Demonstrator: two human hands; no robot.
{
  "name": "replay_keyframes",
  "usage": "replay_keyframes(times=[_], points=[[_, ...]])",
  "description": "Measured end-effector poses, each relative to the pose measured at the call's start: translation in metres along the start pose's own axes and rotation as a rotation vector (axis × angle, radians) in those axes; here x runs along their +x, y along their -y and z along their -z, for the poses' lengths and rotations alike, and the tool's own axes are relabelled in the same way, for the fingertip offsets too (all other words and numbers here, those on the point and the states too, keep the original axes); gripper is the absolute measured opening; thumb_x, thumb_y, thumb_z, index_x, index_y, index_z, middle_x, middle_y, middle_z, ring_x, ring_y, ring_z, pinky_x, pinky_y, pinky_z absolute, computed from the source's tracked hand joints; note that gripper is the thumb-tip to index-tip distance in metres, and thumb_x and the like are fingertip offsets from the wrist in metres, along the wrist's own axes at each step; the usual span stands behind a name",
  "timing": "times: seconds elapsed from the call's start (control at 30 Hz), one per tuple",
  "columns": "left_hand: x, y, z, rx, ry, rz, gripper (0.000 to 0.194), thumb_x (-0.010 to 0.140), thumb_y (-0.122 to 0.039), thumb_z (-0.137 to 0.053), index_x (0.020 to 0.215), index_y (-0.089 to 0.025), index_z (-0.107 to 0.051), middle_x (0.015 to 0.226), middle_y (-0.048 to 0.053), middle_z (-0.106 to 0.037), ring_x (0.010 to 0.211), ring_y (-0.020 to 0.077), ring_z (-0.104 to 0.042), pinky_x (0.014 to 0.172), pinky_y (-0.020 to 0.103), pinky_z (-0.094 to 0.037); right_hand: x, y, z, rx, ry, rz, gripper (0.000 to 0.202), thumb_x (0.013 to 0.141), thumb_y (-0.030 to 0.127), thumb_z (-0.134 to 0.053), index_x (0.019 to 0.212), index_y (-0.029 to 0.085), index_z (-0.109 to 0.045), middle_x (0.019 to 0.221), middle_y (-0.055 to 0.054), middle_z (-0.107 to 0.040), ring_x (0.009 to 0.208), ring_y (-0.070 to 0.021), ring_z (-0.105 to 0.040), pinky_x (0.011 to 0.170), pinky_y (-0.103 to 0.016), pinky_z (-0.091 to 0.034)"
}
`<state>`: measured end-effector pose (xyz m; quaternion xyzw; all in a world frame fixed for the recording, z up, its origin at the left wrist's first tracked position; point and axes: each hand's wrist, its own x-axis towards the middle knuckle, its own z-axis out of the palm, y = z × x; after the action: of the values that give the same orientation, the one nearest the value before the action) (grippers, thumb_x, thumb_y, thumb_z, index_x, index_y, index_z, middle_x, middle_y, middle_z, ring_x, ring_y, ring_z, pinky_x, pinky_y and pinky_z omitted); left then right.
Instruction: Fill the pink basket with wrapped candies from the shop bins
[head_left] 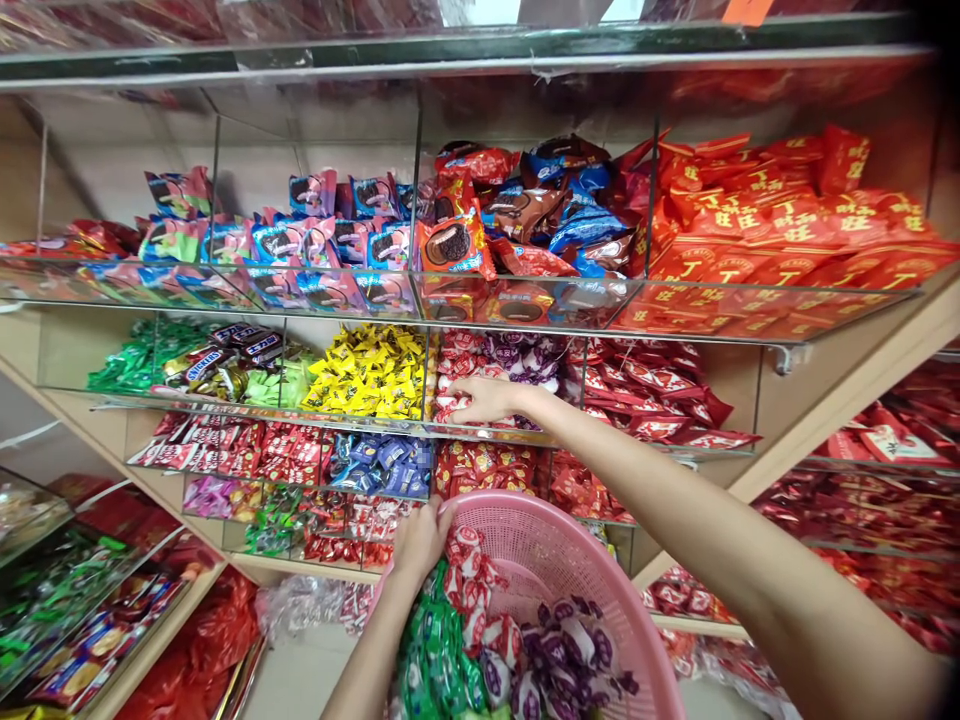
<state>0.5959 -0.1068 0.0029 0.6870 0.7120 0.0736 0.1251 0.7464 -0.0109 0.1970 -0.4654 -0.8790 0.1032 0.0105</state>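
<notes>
My left hand (422, 540) grips the far left rim of a pink plastic basket (634, 600). Inside it lie green-wrapped candies (435, 655), red-and-white wrapped candies (471, 580) and purple-and-white wrapped candies (574, 650). My right hand (484, 398) reaches over the basket into a glass shelf compartment, its fingers bent down at red-and-white candies (457, 350). Purple candies (525, 355) fill the right part of that same compartment. Whether the right fingers hold a candy cannot be made out.
Yellow candies (371, 370) lie in the compartment to the left, red packets (645, 385) to the right. The upper glass shelf (525, 318) holds cookie packs (454, 245) and orange-red bags (787, 230). Blue candies (382, 460) sit below. A lower side shelf (142, 640) stands at left.
</notes>
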Motion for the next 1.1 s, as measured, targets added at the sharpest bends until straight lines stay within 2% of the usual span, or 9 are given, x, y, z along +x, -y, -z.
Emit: replay_keyframes(times=[0.27,0.43,0.53,0.63,0.73,0.83,0.97,1.1], points=[[0.000,0.001,-0.001,-0.010,0.003,-0.001,0.055,0.089,-0.058,-0.020,0.112,-0.024,-0.057,0.096,0.012,-0.068,0.091,0.0247,-0.064,0.075,0.031,-0.042,0.000,-0.002,-0.002,0.034,-0.024,0.036,0.040,0.076,0.044,-0.057,0.104,0.016,-0.058,0.101,-0.005,-0.064,0.088,-0.0207,-0.058,0.079,-0.032,-0.040],[0.001,0.001,-0.002,-0.010,-0.014,-0.020,0.055,0.090,-0.057,-0.019,0.109,-0.024,-0.058,0.096,0.012,-0.068,0.090,0.0259,-0.064,0.075,0.033,-0.042,-0.003,-0.004,0.001,-0.008,0.053,0.049,0.035,0.079,0.043,-0.053,0.105,0.019,-0.057,0.109,-0.005,-0.062,0.095,-0.0228,-0.056,0.081,-0.034,-0.040],[0.001,0.002,-0.002,-0.016,-0.010,-0.017,0.054,0.090,-0.057,-0.020,0.109,-0.023,-0.058,0.097,0.012,-0.068,0.091,0.0247,-0.063,0.076,0.031,-0.042,-0.001,-0.007,0.001,-0.009,0.059,0.052,0.037,0.080,0.046,-0.052,0.106,0.021,-0.058,0.111,-0.004,-0.062,0.099,-0.0233,-0.056,0.085,-0.036,-0.038],[0.001,0.001,0.000,-0.018,-0.002,-0.017,0.054,0.090,-0.056,-0.021,0.110,-0.023,-0.058,0.097,0.012,-0.069,0.090,0.0242,-0.064,0.075,0.031,-0.042,0.004,-0.011,-0.005,0.010,0.043,0.086,0.040,0.081,0.051,-0.051,0.104,0.020,-0.060,0.112,-0.006,-0.062,0.099,-0.0230,-0.056,0.084,-0.033,-0.039],[0.001,0.001,0.000,-0.017,-0.002,-0.026,0.055,0.090,-0.057,-0.020,0.109,-0.022,-0.059,0.096,0.012,-0.069,0.089,0.0254,-0.064,0.073,0.031,-0.042,0.010,-0.014,-0.015,0.061,-0.018,0.138,0.046,0.080,0.057,-0.049,0.100,0.018,-0.062,0.106,-0.008,-0.064,0.090,-0.0209,-0.058,0.075,-0.027,-0.040],[0.000,0.001,0.000,-0.016,-0.005,-0.020,0.055,0.090,-0.057,-0.020,0.109,-0.023,-0.059,0.096,0.012,-0.069,0.089,0.0265,-0.064,0.073,0.032,-0.042,0.013,-0.018,-0.026,0.094,-0.123,0.160,0.045,0.079,0.059,-0.050,0.087,0.017,-0.063,0.085,-0.005,-0.065,0.072,-0.0165,-0.054,0.063,-0.024,-0.036],[0.000,0.001,-0.001,-0.007,-0.002,-0.014,0.055,0.090,-0.058,-0.019,0.108,-0.024,-0.059,0.095,0.012,-0.069,0.090,0.0255,-0.064,0.073,0.031,-0.042,0.017,-0.023,-0.037,0.104,-0.262,0.177,0.045,0.077,0.060,-0.053,0.072,0.016,-0.059,0.065,0.000,-0.054,0.060,-0.0114,-0.044,0.057,-0.022,-0.030],[0.000,0.002,-0.003,-0.012,-0.014,-0.015,0.054,0.090,-0.058,-0.019,0.107,-0.025,-0.058,0.095,0.011,-0.069,0.090,0.0246,-0.064,0.074,0.031,-0.042,0.021,-0.027,-0.042,0.177,-0.350,0.229,0.041,0.076,0.056,-0.057,0.071,0.016,-0.056,0.060,0.004,-0.047,0.057,-0.0094,-0.040,0.055,-0.020,-0.027]])
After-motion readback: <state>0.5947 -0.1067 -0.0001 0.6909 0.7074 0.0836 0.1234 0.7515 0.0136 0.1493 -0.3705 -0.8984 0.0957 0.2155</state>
